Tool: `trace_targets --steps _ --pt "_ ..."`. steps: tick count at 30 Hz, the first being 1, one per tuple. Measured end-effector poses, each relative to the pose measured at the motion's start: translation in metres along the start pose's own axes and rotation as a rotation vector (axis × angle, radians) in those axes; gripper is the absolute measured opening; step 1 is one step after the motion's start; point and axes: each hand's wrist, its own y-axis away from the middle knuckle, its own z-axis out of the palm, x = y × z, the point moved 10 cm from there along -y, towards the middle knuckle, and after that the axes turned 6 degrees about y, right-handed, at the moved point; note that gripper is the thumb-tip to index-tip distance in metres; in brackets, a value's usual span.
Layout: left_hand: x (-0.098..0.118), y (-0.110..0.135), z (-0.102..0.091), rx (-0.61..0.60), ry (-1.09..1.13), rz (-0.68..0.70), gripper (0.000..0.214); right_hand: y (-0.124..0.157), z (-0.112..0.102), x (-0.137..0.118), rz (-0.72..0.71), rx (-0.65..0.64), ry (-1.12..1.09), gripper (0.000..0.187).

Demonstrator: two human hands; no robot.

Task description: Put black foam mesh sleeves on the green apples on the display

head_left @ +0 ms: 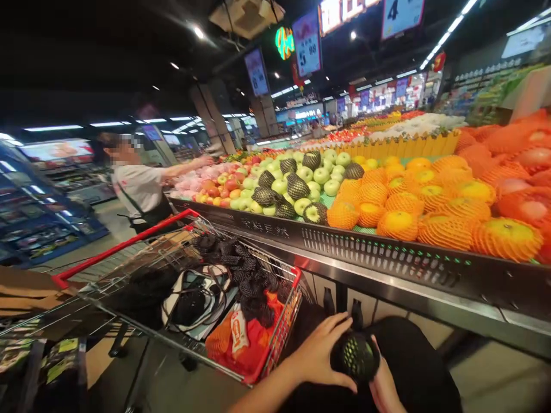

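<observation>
Low in the head view, over my dark-clothed lap, a green apple (358,357) in a black foam net sits between my two hands. My left hand (317,351) curls round its left side, thumb below and fingers above. On the other side my right hand (384,380) presses against the apple, its fingers mostly hidden. Ahead on the display lie loose green apples (331,187), some in black nets (297,186) like this one.
A shopping cart (298,276) stands at left, holding black foam nets (253,281), a bag with cables (202,298) and red-orange packaging (241,338). The fruit stand's edge (370,252) runs across in front, with orange-netted fruit (396,223). Another person (142,186) reaches over the stand.
</observation>
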Motion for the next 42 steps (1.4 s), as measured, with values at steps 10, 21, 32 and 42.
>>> trace_targets --steps 10,21,32,42 --pt "0.019 -0.015 0.001 0.341 0.273 -0.043 0.101 0.068 0.013 -0.083 -0.263 0.1 0.27 0.059" --pt "0.051 0.002 0.0 0.479 0.255 0.281 0.093 0.091 0.035 -0.056 -0.23 -0.111 -0.19 0.046" --pt "0.053 -0.013 -0.019 0.308 0.304 0.236 0.096 0.087 0.038 -0.047 -0.081 -0.112 -0.155 0.039" --pt "0.035 -0.012 -0.006 0.199 0.126 0.231 0.085 0.088 0.052 -0.042 -0.07 -0.177 -0.172 0.039"
